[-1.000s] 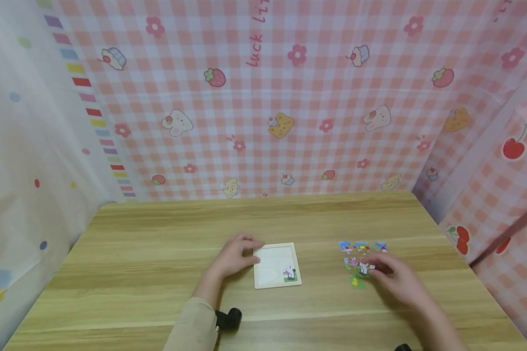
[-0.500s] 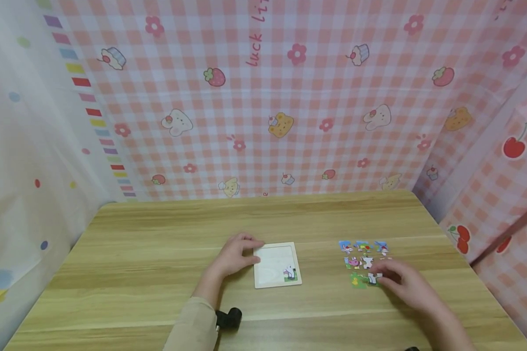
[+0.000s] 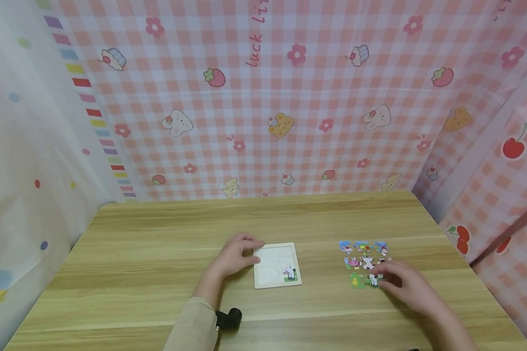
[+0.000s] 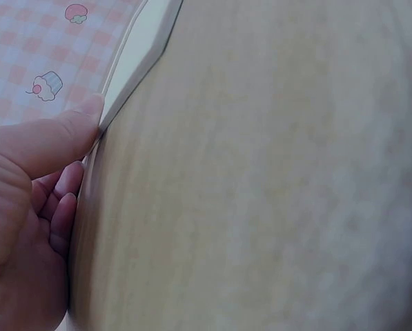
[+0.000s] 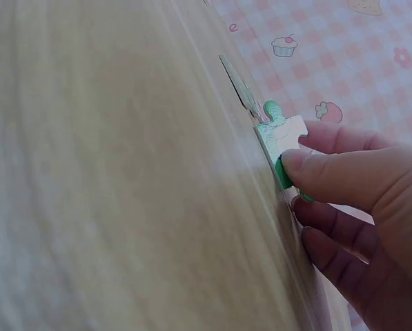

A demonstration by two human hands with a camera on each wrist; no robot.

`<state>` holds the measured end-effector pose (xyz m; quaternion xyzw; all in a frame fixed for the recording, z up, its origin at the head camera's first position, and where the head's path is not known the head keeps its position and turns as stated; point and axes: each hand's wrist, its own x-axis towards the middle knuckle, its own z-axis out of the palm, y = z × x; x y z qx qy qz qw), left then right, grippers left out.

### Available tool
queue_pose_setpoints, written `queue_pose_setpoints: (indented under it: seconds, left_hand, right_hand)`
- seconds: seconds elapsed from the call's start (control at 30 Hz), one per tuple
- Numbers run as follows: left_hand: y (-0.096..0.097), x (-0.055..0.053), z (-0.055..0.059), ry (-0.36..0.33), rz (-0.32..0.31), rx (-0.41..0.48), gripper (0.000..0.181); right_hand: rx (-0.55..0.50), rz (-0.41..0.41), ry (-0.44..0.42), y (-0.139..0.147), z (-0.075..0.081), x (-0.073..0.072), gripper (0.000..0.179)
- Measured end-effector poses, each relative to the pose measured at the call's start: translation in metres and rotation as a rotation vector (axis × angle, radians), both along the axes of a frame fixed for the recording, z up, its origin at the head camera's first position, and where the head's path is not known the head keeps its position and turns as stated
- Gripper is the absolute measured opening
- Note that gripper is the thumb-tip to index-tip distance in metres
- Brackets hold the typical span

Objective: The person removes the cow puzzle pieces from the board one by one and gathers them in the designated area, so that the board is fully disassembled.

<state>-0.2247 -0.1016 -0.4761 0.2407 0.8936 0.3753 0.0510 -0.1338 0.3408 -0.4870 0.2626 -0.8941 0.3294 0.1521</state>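
Note:
In the head view a square wooden puzzle tray (image 3: pixel 268 265) lies on the table, with one piece (image 3: pixel 291 274) in its lower right corner. My left hand (image 3: pixel 234 256) holds the tray by its left side, and in the left wrist view the thumb (image 4: pixel 64 138) lies against its edge. To the right, my right hand (image 3: pixel 406 285) pinches a white and green jigsaw piece (image 3: pixel 374 280) between thumb and fingers. In the right wrist view that jigsaw piece (image 5: pixel 281 148) is tilted up, its lower edge at the table. Several loose pieces (image 3: pixel 353 263) lie in rows beside it; the hand partly hides one.
The wooden table (image 3: pixel 167 253) runs back to a pink checked curtain (image 3: pixel 263 107). A black wrist camera (image 3: pixel 230 319) sits at the left sleeve. More curtain (image 3: pixel 505 195) hangs along the right side.
My right hand has moved the jigsaw piece down and to the right, off the middle row to the bottom row, then slightly further right. The left hand and the tray have not moved.

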Motion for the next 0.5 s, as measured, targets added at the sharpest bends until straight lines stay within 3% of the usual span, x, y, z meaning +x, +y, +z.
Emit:
queue_pose_setpoints:
  seconds: [0.2,0.5]
  left_hand:
    - [-0.0001,-0.0002,-0.0007,-0.004,0.006,0.003,0.04]
    - [-0.0002,-0.0001,-0.0013,-0.007,0.007,0.001,0.04]
  right_hand:
    - [0.009,-0.027,0.052,-0.0009,-0.0014,0.0,0.042]
    - [-0.015,-0.016,0.031,0.0,-0.0026,0.0001,0.04]
